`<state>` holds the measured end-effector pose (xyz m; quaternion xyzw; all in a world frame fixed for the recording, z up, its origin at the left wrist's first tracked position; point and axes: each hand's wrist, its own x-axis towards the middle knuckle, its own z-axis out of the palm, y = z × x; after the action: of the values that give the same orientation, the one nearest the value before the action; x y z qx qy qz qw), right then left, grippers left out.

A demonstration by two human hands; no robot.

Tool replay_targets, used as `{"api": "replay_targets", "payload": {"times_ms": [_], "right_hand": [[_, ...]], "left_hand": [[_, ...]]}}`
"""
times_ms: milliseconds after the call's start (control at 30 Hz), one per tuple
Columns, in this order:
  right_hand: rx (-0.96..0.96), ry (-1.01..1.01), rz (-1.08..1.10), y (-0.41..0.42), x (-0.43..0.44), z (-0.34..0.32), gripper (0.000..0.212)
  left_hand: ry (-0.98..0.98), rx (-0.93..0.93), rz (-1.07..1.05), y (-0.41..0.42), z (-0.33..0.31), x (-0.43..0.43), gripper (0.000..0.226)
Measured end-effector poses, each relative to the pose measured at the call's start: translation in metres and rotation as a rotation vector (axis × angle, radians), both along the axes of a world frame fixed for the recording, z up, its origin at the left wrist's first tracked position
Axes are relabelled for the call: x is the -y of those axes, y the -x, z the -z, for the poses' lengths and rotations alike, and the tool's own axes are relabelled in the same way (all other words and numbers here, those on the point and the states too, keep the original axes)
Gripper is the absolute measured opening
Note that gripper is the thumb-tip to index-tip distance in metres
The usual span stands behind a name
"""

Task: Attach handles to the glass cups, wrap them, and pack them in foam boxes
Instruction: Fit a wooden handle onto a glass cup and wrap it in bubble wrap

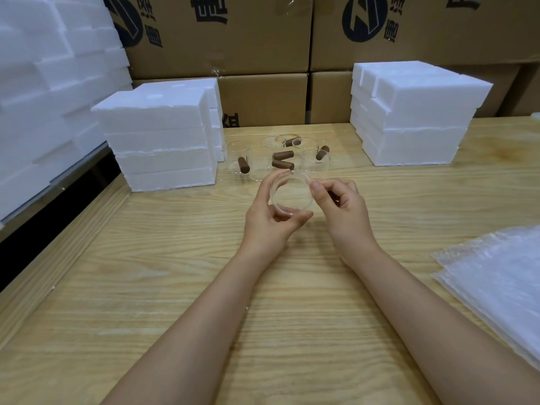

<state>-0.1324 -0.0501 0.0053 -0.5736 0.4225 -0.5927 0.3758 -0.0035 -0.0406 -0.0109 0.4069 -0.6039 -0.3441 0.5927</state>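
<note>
1. Head view, looking down at a light wooden desk [175, 273] with both bare forearms reaching in.
2. The left hand [270, 220] has its grip wrapped round a clear glass cup [292, 197]: thumb along the near side, fingers curled round the far side. The cup is held up off the desk, about mid-frame, with its open mouth tipped toward the camera.
3. The right hand [342, 206] has its grip closed on the same cup, thumb and forefinger pinched together at the right edge of the rim. The other fingers are curled in.
4. Just behind the hands is a cluster of more cups [238, 154] standing on the desk. Brown cylinder handles [283, 164] are mixed in with them, some sticking out from the glass, but I can't tell which ones are actually attached.
5. Stacks of white foam boxes [163, 141] stand to the left of the cluster, with another stack [418, 118] to the right.
6. More white foam [43, 83] is piled along the far left edge.
7. A pile of bubble wrap [496, 276] lies at the right edge of the desk.
8. Brown cartons [233, 33] line the back. They're printed with a dark round logo and big dark Chinese characters, cut off by the frame and the foam, so I can't read them.
</note>
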Motion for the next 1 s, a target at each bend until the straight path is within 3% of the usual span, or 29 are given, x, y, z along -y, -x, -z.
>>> {"api": "replay_targets", "payload": {"times_ms": [267, 400, 600, 800, 1000], "right_hand": [[-0.096, -0.027, -0.155, 0.006, 0.000, 0.003, 0.038], [-0.162, -0.026, -0.071, 0.001, -0.003, 0.006, 0.055], [-0.203, 0.003, 0.139, -0.014, -0.006, 0.009, 0.062], [-0.016, -0.058, 0.296, -0.018, -0.004, 0.005, 0.041], [-0.025, -0.004, 0.297, -0.018, -0.003, 0.003, 0.030]], "left_hand": [[-0.021, -0.025, -0.041, 0.000, -0.003, -0.003, 0.069], [0.008, 0.079, -0.104, 0.002, -0.004, -0.004, 0.074], [0.128, 0.244, -0.179, 0.009, -0.002, -0.006, 0.070], [0.204, 0.409, -0.155, 0.013, 0.002, -0.006, 0.071], [0.210, 0.377, -0.127, 0.011, -0.002, -0.007, 0.067]]}}
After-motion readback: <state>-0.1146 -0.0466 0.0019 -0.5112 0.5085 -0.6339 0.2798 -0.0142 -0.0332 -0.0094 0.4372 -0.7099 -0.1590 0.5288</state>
